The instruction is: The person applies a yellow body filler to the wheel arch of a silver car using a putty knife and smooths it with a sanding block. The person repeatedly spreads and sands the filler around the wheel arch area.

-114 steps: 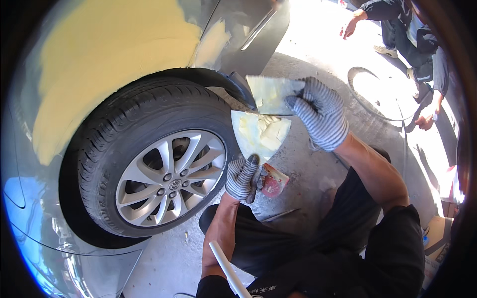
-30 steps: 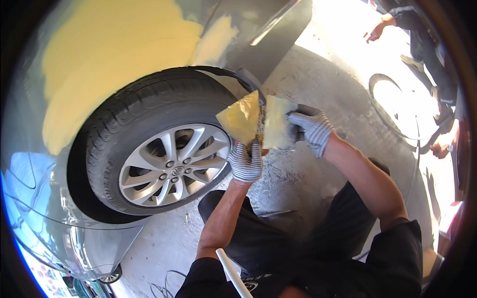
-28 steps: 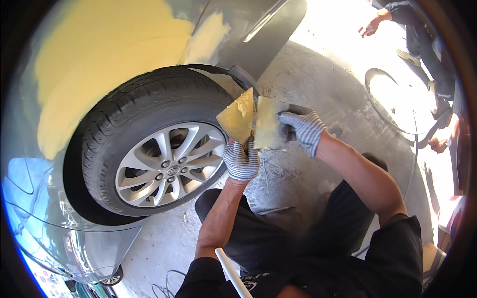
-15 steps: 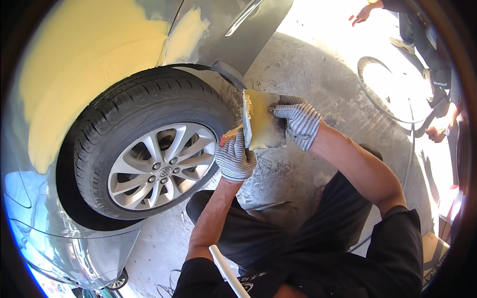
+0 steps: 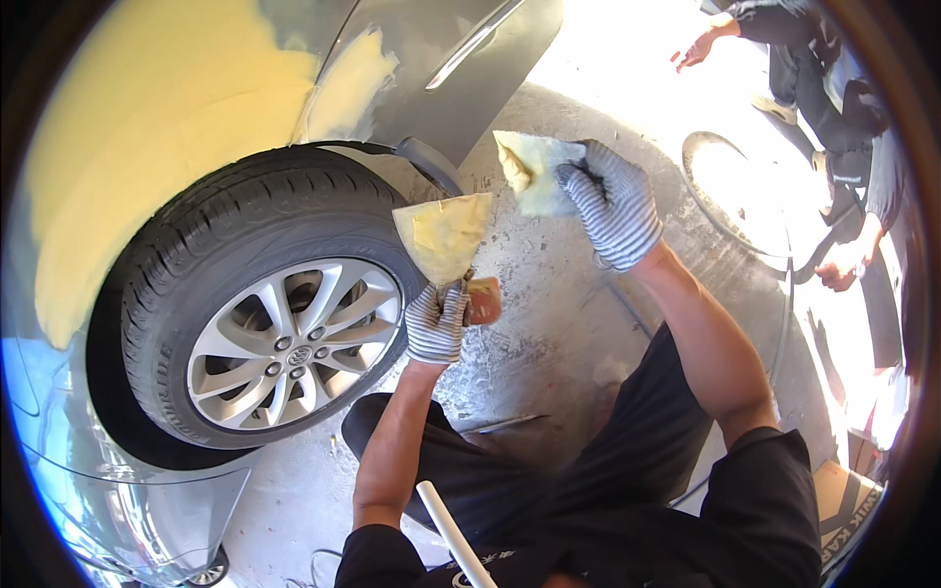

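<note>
My left hand (image 5: 436,323), in a grey-and-white striped glove, is closed on a putty knife (image 5: 443,235), its fan-shaped blade pointing up and smeared with yellow filler. A reddish piece with a yellowish edge (image 5: 484,301) shows beside those fingers; whether it belongs to the knife I cannot tell. My right hand (image 5: 618,204), gloved alike, pinches a flat spreader (image 5: 539,174) at its right edge. A lump of yellow filler (image 5: 514,169) sits on the spreader's left end. The two tools are apart, in front of the car's wheel (image 5: 294,343).
Pale yellow filler (image 5: 167,118) coats the grey car panel above the wheel, with a smaller patch (image 5: 348,83) across the seam. Two people (image 5: 818,108) are at the right, near a hose (image 5: 789,294) on the concrete floor. A cardboard box (image 5: 843,505) stands at lower right.
The knife and spreader, close together before, have separated. My left hand has turned the knife's blade to face up; my right hand has moved the spreader up and slightly right.
</note>
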Available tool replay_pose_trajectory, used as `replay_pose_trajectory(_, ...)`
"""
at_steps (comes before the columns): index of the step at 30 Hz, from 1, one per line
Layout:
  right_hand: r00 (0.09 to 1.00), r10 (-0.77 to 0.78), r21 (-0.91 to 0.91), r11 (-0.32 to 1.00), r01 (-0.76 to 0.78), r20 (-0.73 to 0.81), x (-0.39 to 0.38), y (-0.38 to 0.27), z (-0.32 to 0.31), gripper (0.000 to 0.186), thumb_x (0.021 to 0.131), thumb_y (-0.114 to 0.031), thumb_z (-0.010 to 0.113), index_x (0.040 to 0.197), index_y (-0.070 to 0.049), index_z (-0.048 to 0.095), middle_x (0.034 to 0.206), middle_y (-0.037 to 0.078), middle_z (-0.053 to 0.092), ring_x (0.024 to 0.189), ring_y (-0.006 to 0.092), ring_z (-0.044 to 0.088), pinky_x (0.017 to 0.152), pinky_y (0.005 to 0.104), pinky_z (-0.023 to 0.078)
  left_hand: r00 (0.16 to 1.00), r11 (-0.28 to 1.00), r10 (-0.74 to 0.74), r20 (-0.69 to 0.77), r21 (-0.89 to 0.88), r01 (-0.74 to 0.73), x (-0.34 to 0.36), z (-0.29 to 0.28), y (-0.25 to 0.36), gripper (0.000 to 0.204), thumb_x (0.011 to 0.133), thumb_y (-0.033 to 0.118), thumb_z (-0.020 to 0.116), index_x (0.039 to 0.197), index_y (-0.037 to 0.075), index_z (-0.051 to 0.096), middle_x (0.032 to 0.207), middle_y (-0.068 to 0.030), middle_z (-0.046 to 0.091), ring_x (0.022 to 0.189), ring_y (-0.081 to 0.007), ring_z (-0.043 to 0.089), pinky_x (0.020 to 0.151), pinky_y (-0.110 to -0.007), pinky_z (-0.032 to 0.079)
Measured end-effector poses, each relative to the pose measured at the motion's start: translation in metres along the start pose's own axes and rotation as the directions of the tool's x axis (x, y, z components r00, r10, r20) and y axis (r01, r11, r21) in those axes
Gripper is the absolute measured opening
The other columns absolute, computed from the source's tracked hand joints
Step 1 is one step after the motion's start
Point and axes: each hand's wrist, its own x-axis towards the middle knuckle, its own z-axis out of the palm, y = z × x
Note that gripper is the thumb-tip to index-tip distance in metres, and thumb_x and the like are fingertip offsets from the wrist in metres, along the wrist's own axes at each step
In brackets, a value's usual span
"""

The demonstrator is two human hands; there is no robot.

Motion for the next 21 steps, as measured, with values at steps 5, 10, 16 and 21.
replay_pose_trajectory(5,0.937,-0.350,-0.084,0.934,0.348,-0.010,-0.001,0.006,0.002,0.019,0.092,-0.012,0.059,0.107,-0.003,0.066,0.079,0.012,0.071,0.062,0.0205,0.069,0.060,0.0316,0.058,0.891,0.890,-0.345,0.295,-0.199,0.410,-0.004,-0.001,0.044,0.040,0.096,0.039,0.058,0.081,0.001,0.059,0.058,-0.0051,0.056,0.044,-0.0104,0.048,0.042,-0.024,0.039)
replay_pose_trajectory(10,0.903,-0.360,-0.017,0.927,0.374,0.233,-0.016,-0.020,0.010,0.024,0.087,-0.008,0.059,0.109,-0.007,0.069,0.088,0.015,0.071,0.076,0.0271,0.071,0.070,0.0322,0.058,0.890,0.916,-0.298,0.345,-0.160,0.368,-0.013,-0.005,0.036,0.048,0.097,0.041,0.053,0.066,0.004,0.054,0.046,-0.0072,0.049,0.031,-0.0146,0.042,0.033,-0.027,0.032)
replay_pose_trajectory(16,0.827,-0.352,-0.239,0.841,0.485,0.437,-0.015,-0.010,0.010,0.029,0.085,-0.007,0.058,0.112,-0.010,0.068,0.095,0.015,0.071,0.080,0.0288,0.070,0.071,0.0360,0.058,0.905,0.848,-0.299,0.302,-0.351,0.397,-0.018,-0.001,0.040,0.035,0.096,0.033,0.059,0.073,0.006,0.054,0.049,-0.0058,0.049,0.034,-0.0143,0.042,0.036,-0.028,0.035)
replay_pose_trajectory(21,0.781,-0.092,-0.379,0.835,0.399,0.618,-0.008,-0.020,0.009,0.027,0.087,-0.012,0.058,0.113,-0.010,0.068,0.093,0.014,0.071,0.076,0.0287,0.070,0.068,0.0355,0.058,0.920,0.903,-0.277,0.277,-0.254,0.348,-0.032,-0.022,0.026,0.051,0.092,0.047,0.059,0.065,0.004,0.055,0.048,-0.0083,0.050,0.035,-0.0175,0.044,0.035,-0.031,0.036)
